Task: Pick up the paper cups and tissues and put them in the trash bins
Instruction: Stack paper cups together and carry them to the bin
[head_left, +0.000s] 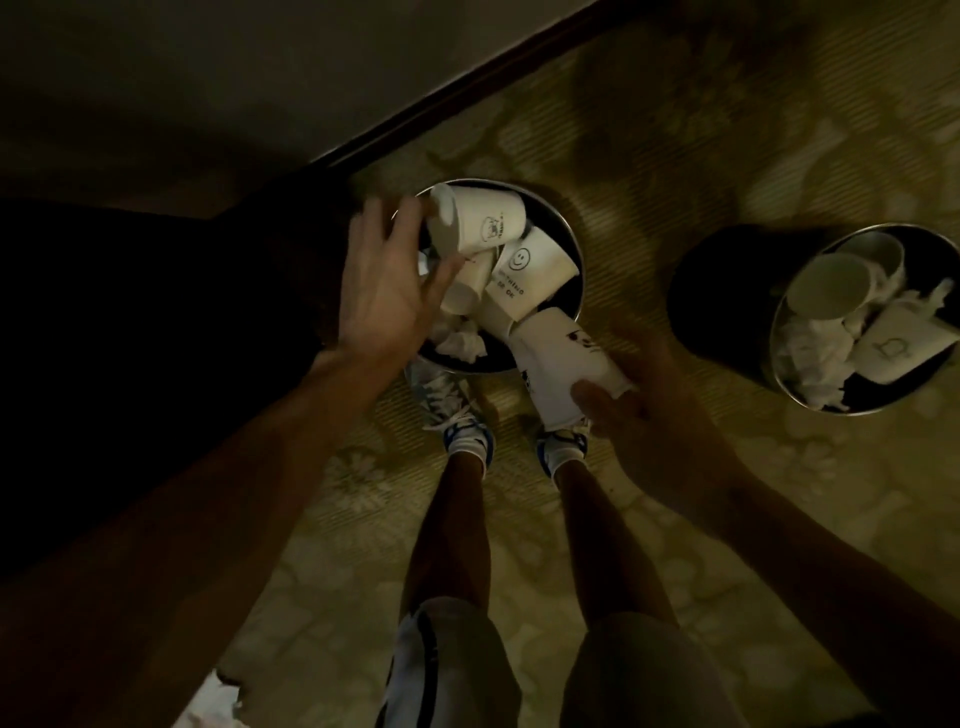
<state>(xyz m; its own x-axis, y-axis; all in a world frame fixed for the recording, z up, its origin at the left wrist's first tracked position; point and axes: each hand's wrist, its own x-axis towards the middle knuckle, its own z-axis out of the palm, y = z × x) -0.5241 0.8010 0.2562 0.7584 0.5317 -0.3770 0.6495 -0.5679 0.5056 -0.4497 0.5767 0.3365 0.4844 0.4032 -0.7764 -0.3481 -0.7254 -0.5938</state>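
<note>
A round metal-rimmed trash bin (575, 270) stands on the carpet in front of my feet, filled with several white paper cups, one with a smiley face (530, 270), and crumpled tissues (460, 340). My left hand (387, 296) hovers over the bin's left side with fingers spread; a printed cup (478, 221) lies against its fingertips and thumb. My right hand (654, 415) grips another printed paper cup (558, 364) at the bin's near right rim, thumb pressed on its side. A second bin (717, 296) at the right holds cups (831, 286) and tissues (810, 358).
A dark piece of furniture (130, 338) fills the left side. A dark baseboard (467, 88) runs diagonally behind the bins. White crumpled paper (208, 701) lies on the floor at the bottom left. My sneakers (462, 426) stand just before the left bin.
</note>
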